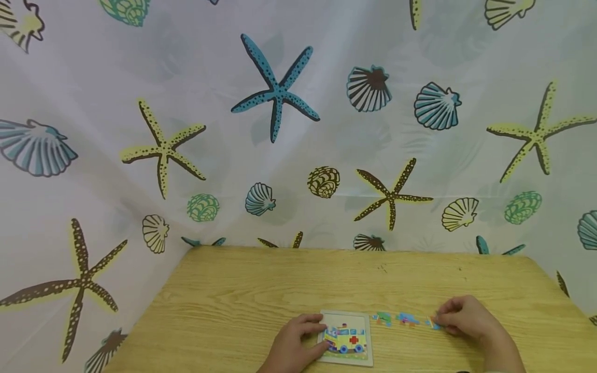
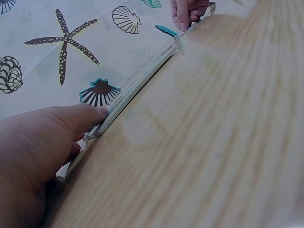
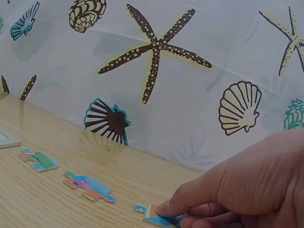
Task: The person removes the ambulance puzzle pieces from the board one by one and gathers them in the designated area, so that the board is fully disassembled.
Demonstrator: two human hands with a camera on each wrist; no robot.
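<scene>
A square jigsaw puzzle board [image 1: 370, 336] with a pale frame lies on the table, an ambulance picture partly put together inside it. My left hand [image 1: 296, 342] holds the board by its left side, thumb and fingers reaching over the rim. In the left wrist view the board [image 2: 137, 90] appears edge-on, and its picture is hidden. To the right of the board, my right hand [image 1: 468, 318] pinches a blue and orange puzzle piece [image 3: 154, 216] at the table surface. Between them lie a green and blue piece [image 1: 383, 318] and a blue, orange and purple piece [image 1: 408, 319].
The wood-grain table [image 1: 261, 290] extends behind and to the left of the board. A white curtain [image 1: 210, 77] printed with starfish and shells hangs along the table's back edge and sides.
</scene>
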